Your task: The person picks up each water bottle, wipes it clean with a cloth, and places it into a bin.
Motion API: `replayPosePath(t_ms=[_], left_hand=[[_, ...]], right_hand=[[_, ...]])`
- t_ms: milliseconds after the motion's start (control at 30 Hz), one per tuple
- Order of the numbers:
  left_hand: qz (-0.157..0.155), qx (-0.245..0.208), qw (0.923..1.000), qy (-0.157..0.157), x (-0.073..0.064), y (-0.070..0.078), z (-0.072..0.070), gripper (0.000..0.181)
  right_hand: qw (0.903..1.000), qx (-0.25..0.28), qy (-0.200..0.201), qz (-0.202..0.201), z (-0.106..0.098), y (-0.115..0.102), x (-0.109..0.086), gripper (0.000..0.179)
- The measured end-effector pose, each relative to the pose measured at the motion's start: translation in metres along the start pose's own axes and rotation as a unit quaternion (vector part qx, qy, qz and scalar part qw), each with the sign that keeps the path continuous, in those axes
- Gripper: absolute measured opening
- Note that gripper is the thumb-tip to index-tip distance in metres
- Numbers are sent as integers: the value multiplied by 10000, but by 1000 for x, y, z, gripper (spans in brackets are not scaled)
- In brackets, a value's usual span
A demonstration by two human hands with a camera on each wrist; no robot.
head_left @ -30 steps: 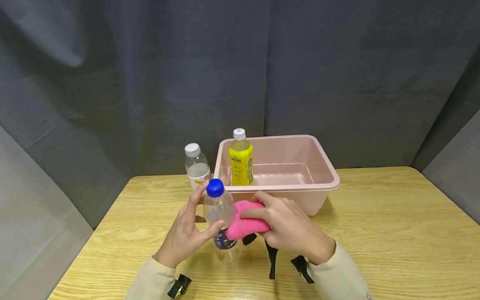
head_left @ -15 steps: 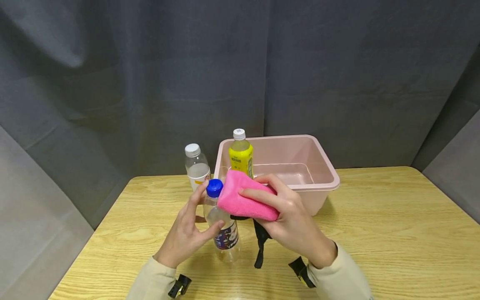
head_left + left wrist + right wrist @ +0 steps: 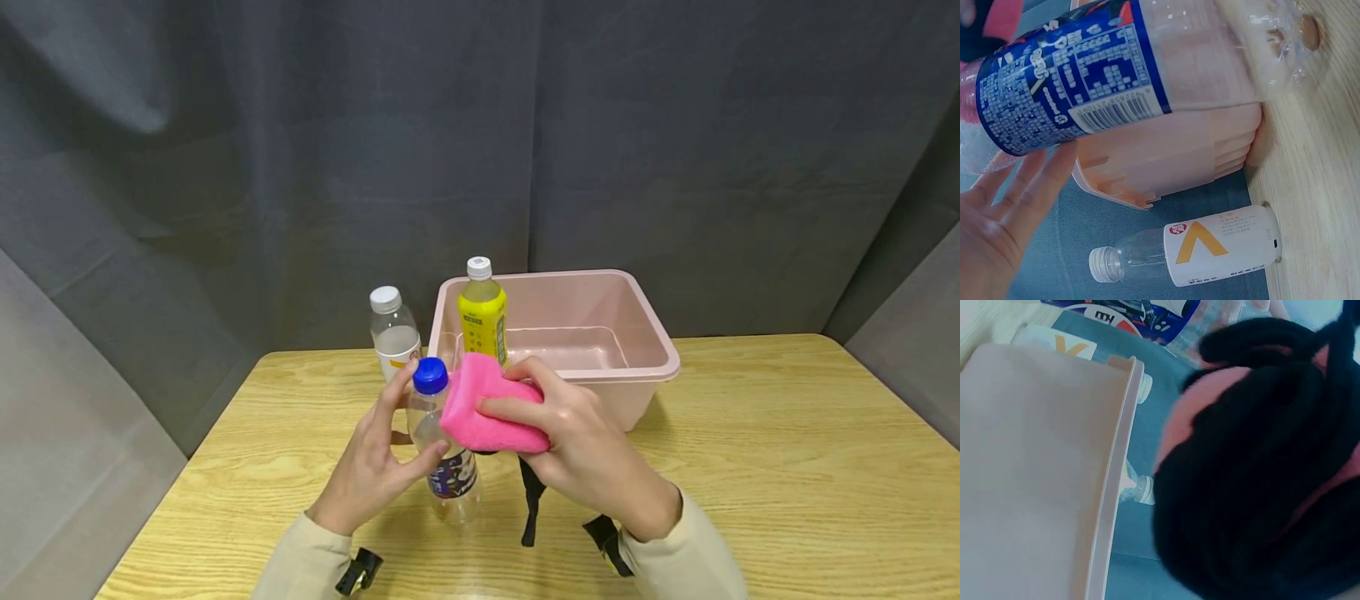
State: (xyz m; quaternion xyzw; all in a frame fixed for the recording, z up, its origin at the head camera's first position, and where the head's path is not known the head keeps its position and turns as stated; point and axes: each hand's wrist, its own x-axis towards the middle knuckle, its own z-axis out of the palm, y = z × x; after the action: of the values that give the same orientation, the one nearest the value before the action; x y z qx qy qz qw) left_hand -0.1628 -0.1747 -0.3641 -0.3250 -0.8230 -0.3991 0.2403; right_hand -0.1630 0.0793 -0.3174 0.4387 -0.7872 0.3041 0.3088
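Note:
In the head view, my left hand (image 3: 367, 458) holds a clear plastic bottle (image 3: 454, 477) between thumb and fingers. The bottle has a blue cap and a dark blue label; it is upright, its base right at the tabletop. My right hand (image 3: 581, 429) grips a folded, fuzzy pink cloth (image 3: 495, 410) against the bottle's right side, overlapping its shoulder. Black straps hang below the cloth, and dark bunched material (image 3: 1241, 469) covers much of it in the right wrist view. Fingers (image 3: 1038, 194) of the left hand show behind the bottle's label in the left wrist view.
A pink plastic basin (image 3: 660, 367) stands behind the hands. Inside its left end is a yellow-labelled bottle (image 3: 482, 321) with a white cap. A clear bottle with a white label (image 3: 396, 342) stands left of the basin. Dark curtain (image 3: 420, 150) hangs behind the wooden table (image 3: 772, 450).
My right hand has moved the pink cloth up from the bottle's label level towards the shoulder and neck, then slightly down again. The left hand and its bottle stay nearly still.

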Motion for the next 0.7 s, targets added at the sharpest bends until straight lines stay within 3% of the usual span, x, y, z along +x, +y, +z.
replayPosePath(t_ms=[133,267,367,533,600,700], left_hand=[[9,3,10000,23,0,1,1,90],[-11,29,10000,5,-1,1,0,92],[-51,67,10000,-39,-1,1,-1,91],[22,79,10000,-47,-1,1,-1,85],[48,78,9999,-46,-1,1,-1,82],[52,92,9999,-48,-1,0,-1,79]], right_hand=[[9966,-447,-682,75,-2,1,-3,44],[9865,-601,-1524,40,4,5,-7,42],[9731,-567,-2221,213,16,6,-9,36],[9387,-807,-3319,477,43,9,-20,27],[9299,-954,-3524,454,50,11,-24,28],[9260,-1010,-3601,505,53,11,-26,29]])
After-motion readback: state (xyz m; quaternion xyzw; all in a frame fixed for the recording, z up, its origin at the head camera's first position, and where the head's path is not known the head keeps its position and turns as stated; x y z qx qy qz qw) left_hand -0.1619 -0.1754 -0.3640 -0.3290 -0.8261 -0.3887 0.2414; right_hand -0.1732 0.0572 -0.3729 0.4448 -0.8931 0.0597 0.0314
